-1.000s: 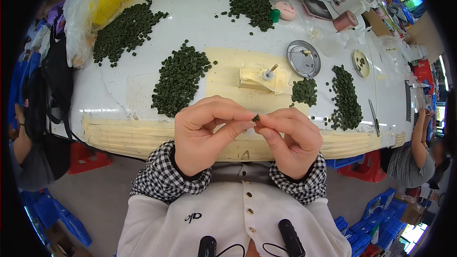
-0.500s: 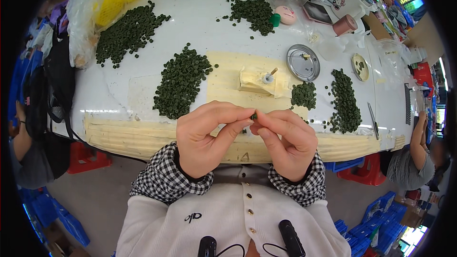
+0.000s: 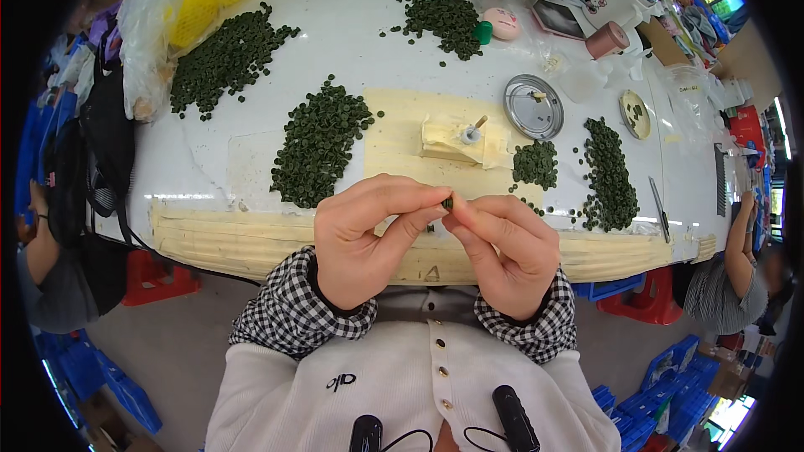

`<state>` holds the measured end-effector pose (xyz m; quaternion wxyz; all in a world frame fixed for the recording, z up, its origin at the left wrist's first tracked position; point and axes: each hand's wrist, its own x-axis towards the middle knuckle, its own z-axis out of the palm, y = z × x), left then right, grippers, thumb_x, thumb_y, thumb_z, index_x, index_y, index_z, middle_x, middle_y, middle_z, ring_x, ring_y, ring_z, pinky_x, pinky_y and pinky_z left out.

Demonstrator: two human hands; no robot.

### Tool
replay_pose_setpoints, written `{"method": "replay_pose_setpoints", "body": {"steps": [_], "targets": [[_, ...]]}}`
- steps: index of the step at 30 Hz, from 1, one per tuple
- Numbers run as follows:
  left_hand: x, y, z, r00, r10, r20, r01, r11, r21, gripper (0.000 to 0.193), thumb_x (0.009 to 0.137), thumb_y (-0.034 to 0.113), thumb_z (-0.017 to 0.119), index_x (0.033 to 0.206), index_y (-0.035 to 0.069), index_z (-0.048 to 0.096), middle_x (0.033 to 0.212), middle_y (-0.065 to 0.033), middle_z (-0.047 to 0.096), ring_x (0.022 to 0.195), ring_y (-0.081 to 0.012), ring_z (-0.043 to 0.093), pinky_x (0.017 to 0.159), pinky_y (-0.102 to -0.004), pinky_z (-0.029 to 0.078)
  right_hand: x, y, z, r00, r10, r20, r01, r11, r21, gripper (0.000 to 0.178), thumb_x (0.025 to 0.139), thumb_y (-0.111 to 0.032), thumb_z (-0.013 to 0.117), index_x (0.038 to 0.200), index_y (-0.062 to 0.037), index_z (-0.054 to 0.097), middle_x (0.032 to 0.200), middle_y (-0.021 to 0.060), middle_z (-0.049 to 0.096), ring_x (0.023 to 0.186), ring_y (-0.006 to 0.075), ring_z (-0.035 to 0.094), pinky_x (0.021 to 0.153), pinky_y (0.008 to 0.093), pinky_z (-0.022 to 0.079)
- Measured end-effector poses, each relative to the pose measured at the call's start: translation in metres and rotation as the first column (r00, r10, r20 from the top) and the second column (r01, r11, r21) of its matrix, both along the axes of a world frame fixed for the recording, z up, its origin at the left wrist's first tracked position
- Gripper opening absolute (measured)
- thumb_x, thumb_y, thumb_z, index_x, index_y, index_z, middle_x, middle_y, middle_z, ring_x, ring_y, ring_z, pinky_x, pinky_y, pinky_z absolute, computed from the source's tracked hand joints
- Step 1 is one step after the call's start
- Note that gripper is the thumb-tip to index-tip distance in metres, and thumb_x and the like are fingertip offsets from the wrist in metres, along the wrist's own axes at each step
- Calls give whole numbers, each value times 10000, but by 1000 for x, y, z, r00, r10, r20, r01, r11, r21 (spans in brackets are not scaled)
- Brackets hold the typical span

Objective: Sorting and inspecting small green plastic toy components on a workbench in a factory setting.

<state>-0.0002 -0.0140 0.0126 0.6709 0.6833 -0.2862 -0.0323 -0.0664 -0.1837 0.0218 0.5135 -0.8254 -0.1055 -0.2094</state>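
Just over the table's near edge, my left hand (image 3: 358, 238) and my right hand (image 3: 512, 253) meet fingertip to fingertip. Between them they pinch a small dark green round piece (image 3: 447, 202), mostly covered by the fingers. Beyond the hands stands a taped block (image 3: 448, 153) with a white fitting and an upright thin stick. To its left spreads a heap of small dark green round pieces (image 3: 316, 146). A smaller cluster of green pieces (image 3: 534, 165) lies just right of the block, and a longer heap (image 3: 609, 177) farther right.
Two more green heaps lie at the far left (image 3: 226, 59) and far middle (image 3: 444, 25). A round metal tray (image 3: 533, 127), a shallow cream dish (image 3: 641, 125) and a slim pen-like tool (image 3: 659, 209) are on the right. Plastic bags (image 3: 142, 42) crowd the far left; people sit at both sides.
Both hands stay nearly in place. The fingertips have shifted slightly around the green piece, and a little more of it shows now.
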Motion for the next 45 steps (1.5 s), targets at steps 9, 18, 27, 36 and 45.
{"method": "replay_pose_setpoints", "body": {"steps": [9,18,27,36,45], "targets": [[-1,1,-2,1000,21,-1,-21,1000,-18,192,834,-42,694,1023,-11,707,914,-125,710,811,-182,680,713,-264,528,0,0,2,1000,6,16,-6,1000,-20,310,819,64,700,1122,-1,688,940,129,673,752,189,669,644,254,533],[-1,1,1,997,34,72,-36,999,35,202,833,-52,686,1028,-2,702,911,-127,708,807,-202,682,710,-277,537,0,1,2,1000,-5,7,6,1000,-29,309,805,64,710,1108,7,692,924,132,669,742,195,663,637,255,531],[1,2,1,984,17,175,-35,994,100,205,836,-55,684,1033,-1,696,903,-126,705,796,-197,682,687,-266,541,3,-1,-3,994,-7,111,19,993,-114,321,770,76,717,1086,18,694,883,127,672,718,219,657,615,277,533],[1,3,2,989,-5,147,-9,996,91,205,835,-56,689,1032,0,694,902,-127,706,790,-196,685,688,-263,544,0,1,-7,992,4,127,11,993,-115,357,767,72,721,1117,16,682,894,124,671,706,210,651,609,279,526],[2,2,1,997,21,70,-22,1000,10,192,832,-64,689,1016,-8,695,905,-130,707,804,-190,680,710,-267,534,2,0,3,999,-10,53,13,998,-60,312,783,57,720,1090,17,686,897,127,665,712,213,642,622,278,521]]}}
